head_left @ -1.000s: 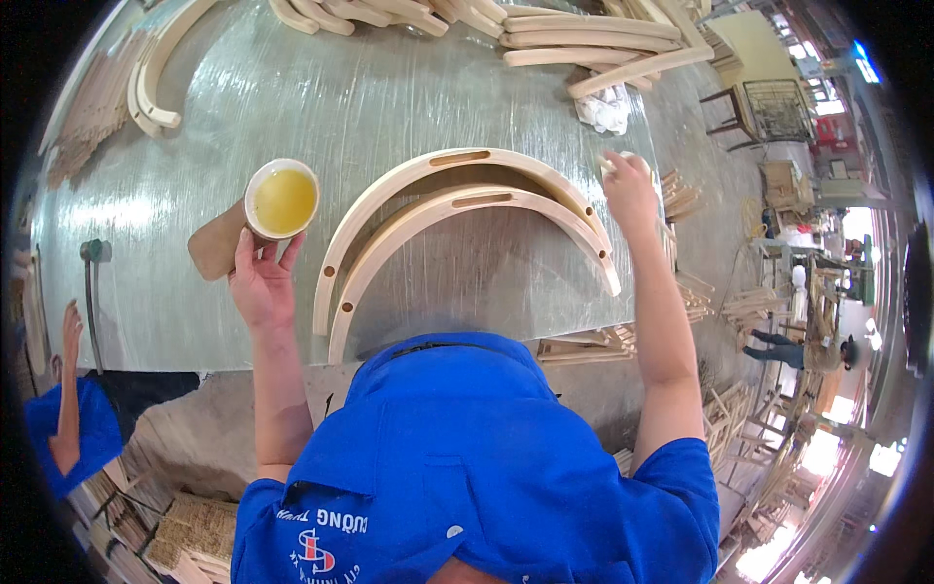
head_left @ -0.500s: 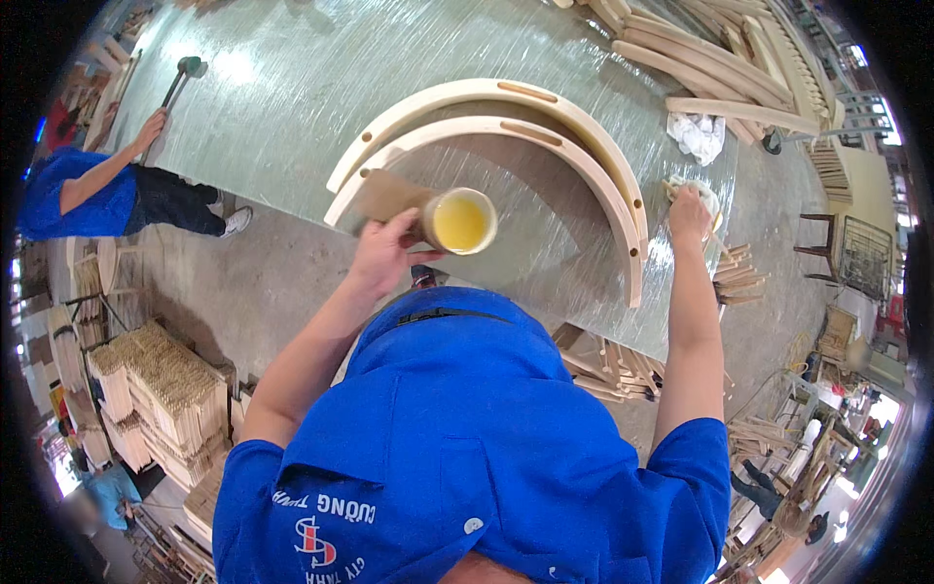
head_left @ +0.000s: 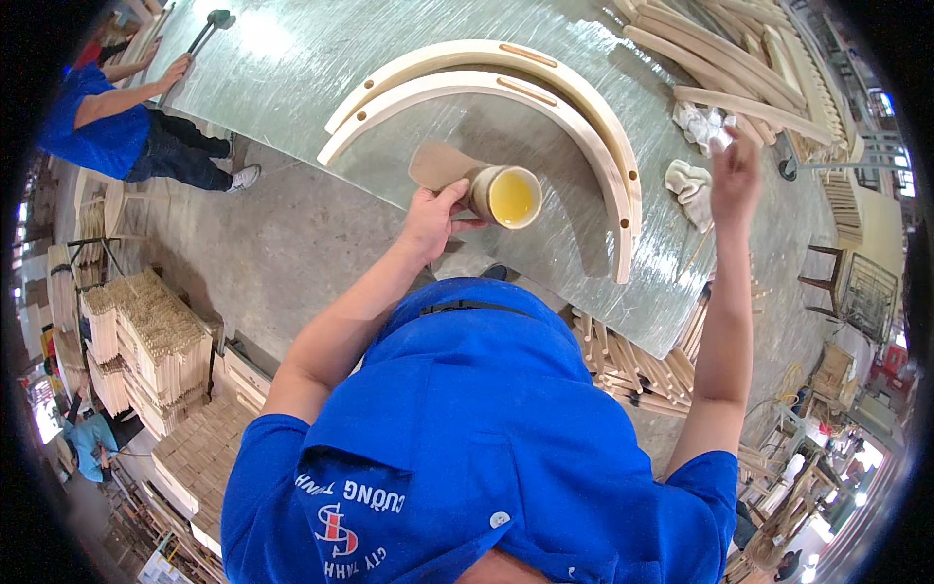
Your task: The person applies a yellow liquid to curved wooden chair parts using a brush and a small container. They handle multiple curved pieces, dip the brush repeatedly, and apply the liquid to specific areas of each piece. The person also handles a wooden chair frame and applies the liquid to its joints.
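Observation:
My left hand [head_left: 433, 219] grips a pale cup of yellow liquid [head_left: 508, 196], tilted on its side just above the shiny metal-topped table [head_left: 292, 107]. A brown card piece [head_left: 438, 164] lies beside the cup. Two curved wooden arches [head_left: 545, 83] lie nested on the table, bending around the cup. My right hand [head_left: 735, 175] is raised in the air past the arches' right end, fingers apart, with nothing seen in it. A crumpled pale rag [head_left: 686, 180] lies just left of that hand.
More white rags [head_left: 702, 122] and a stack of curved wooden parts [head_left: 739, 54] fill the table's far right. A person in blue [head_left: 107, 127] holds a mallet [head_left: 212, 19] at the far left corner. Stacked wood slats [head_left: 146, 341] stand left; sticks [head_left: 632, 365] lie under the table edge.
My right hand has lifted off the arches' right end into the air. My left hand has kept the cup, which now lies tilted with its mouth turned right.

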Available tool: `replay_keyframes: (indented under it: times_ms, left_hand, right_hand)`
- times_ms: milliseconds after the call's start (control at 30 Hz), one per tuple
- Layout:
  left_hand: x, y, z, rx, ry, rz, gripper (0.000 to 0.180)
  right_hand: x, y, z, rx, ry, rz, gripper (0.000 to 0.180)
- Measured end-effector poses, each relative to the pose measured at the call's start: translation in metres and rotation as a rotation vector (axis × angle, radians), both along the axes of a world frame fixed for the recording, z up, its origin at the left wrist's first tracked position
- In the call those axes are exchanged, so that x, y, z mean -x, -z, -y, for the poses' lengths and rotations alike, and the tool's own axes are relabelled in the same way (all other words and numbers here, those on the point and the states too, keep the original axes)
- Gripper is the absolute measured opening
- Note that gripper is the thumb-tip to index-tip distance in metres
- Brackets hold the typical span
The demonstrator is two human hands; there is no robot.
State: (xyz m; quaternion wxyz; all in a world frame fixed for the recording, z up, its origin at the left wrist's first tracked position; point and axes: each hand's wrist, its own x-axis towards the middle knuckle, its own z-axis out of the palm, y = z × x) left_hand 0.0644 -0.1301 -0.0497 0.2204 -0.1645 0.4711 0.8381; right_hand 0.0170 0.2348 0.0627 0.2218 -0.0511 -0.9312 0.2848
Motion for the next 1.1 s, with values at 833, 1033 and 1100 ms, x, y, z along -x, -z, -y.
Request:
replay_keyframes:
  times_ms: [833,1033,1100]
  left_hand:
    - [0.103,-0.051,0.077,-0.114,0.013,-0.166,0.031]
    - [0.143,-0.05,0.098,-0.134,0.053,-0.146,0.03]
    - [0.152,-0.049,0.098,-0.15,0.092,-0.14,0.029]
  right_hand:
    - [0.009,0.002,0.219,1.284,-0.113,0.098,0.012]
    - [-0.001,0.008,0.229,1.539,-0.087,-0.064,0.007]
    - [0.0,0.014,0.236,1.643,-0.068,-0.08,0.012]
